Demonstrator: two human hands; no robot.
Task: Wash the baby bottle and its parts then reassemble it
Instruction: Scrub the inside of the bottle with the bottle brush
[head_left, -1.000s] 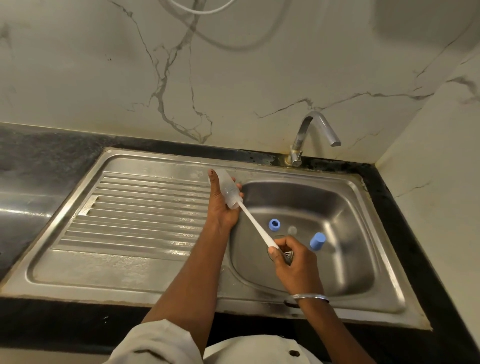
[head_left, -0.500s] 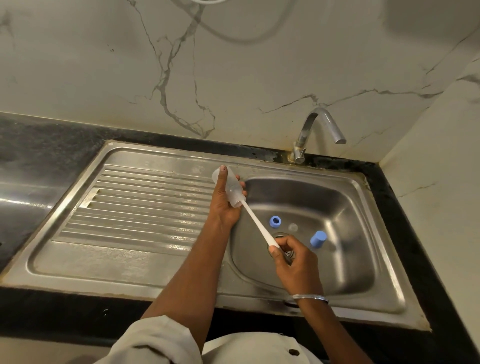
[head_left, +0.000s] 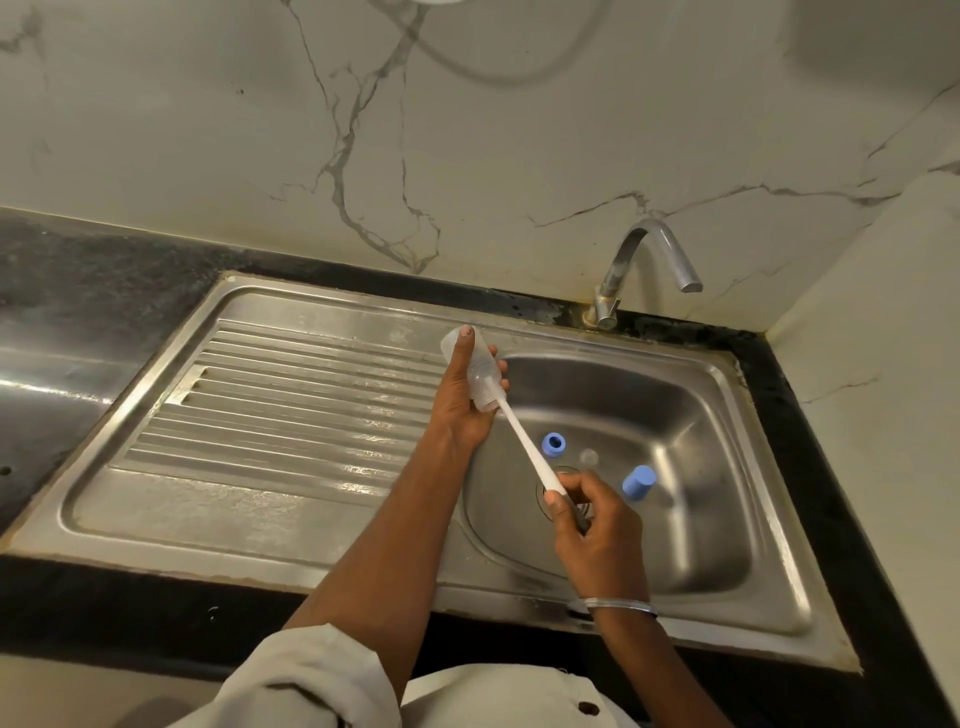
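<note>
The brush's head is inside the bottle (head_left: 480, 374) and cannot be made out through the cloudy plastic. The lower end of its white handle (head_left: 524, 441) vanishes into the right hand (head_left: 597, 530), which also covers part of the drain (head_left: 563, 475). A small clear piece (head_left: 589, 457) on the basin floor is too faint to identify.

Against the frame half a second back, little differs: both hands, bottle and brush sit almost where they were.

The left hand (head_left: 462, 405) is curled round the bottle, index finger stretched along it to the base. The bottle is tilted, mouth down-right, over the basin's left edge (head_left: 498, 364) beside the ribbed draining board (head_left: 291, 395). The right hand's fingers and thumb pinch the handle.

In the basin lie a blue ring (head_left: 554, 445) and a blue cap (head_left: 639, 482), well apart, with the clear piece between them.
</note>
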